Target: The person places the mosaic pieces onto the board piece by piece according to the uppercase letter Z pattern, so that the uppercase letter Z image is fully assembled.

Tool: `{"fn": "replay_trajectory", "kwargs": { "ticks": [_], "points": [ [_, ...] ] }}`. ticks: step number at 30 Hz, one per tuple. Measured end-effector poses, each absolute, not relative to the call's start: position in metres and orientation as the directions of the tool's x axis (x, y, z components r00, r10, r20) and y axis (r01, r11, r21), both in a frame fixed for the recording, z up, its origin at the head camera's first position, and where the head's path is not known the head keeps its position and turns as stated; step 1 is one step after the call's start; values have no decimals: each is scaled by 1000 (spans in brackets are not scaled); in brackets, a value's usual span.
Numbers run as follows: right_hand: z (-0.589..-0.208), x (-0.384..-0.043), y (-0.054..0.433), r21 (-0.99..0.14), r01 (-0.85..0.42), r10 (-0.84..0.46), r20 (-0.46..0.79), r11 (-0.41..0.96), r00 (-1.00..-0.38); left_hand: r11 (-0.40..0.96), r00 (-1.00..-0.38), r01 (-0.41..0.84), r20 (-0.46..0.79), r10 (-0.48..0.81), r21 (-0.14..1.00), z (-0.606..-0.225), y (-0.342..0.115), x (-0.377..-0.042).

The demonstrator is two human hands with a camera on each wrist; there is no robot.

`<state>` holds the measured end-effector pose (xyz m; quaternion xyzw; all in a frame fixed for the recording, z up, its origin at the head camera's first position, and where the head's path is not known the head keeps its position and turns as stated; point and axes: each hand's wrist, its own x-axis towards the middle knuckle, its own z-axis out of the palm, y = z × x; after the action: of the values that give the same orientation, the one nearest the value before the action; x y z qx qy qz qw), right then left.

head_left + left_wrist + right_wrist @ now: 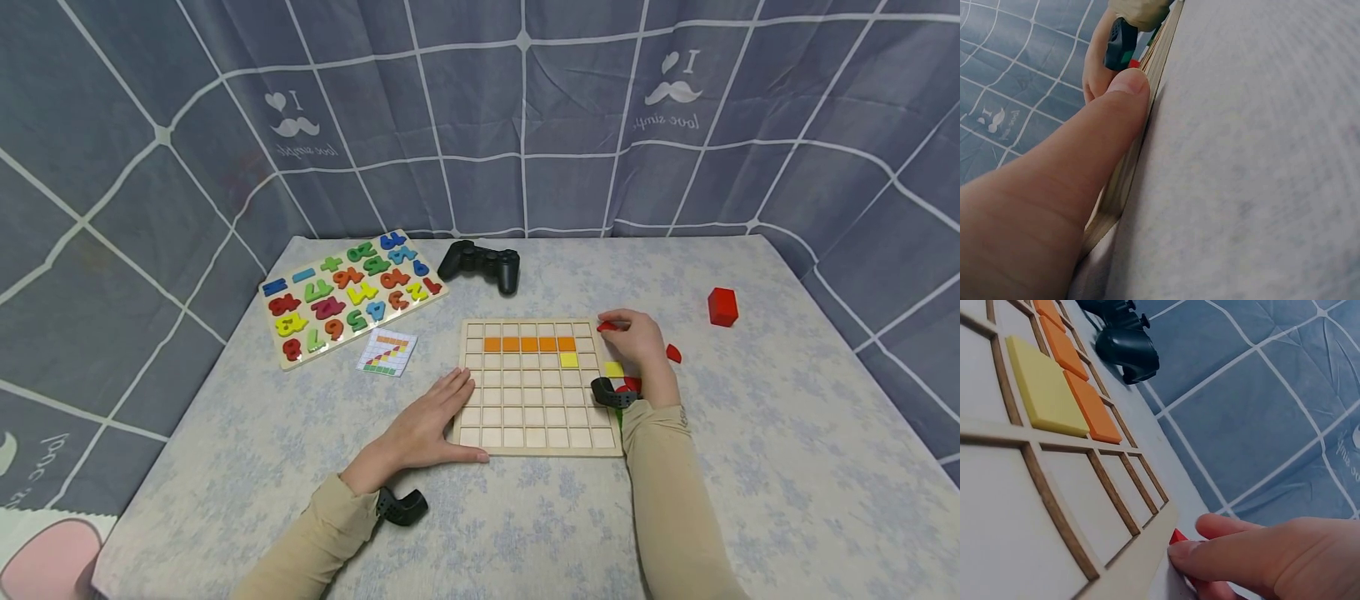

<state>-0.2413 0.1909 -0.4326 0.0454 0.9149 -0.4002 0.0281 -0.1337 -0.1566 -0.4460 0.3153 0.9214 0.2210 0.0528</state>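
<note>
Blue-grey curtain fabric with white grid lines is hanging behind a pale, mottled worktop, where a person is working over a light wooden grid board. Five square orange tiles are sitting in a row near the far edge, and one square yellow tile is lying beneath the row's right end. Beside the far right corner, the right hand is pinching a small red piece, thumb and fingers nearly closed on it and partly hiding its shape; whether it is touching the board is hard to tell. Across the grid, the left hand is resting straight, slightly spread fingers on the left edge, gripping nothing, its thumb lying along the near edge. For a clean placement, the left hand should probably be steadying the frame, while the right should be holding the piece by its sides, matching its turn to the small printed pattern card and lowering it flat, without nudging the yellow tile.
</note>
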Motion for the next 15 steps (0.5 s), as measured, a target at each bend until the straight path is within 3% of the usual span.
{"fn": "replay_trajectory", "kwargs": {
  "ticks": [10, 15],
  "points": [
    [-425, -238, 195, -741, 157, 83, -136, 653, -987, 704, -796, 554, 33, 605, 445, -446, -157, -134],
    [-412, -237, 196, -786, 40, -86, -118, 617, -989, 704, -796, 551, 31, 604, 448, -446, -157, -134]
  ]
}}
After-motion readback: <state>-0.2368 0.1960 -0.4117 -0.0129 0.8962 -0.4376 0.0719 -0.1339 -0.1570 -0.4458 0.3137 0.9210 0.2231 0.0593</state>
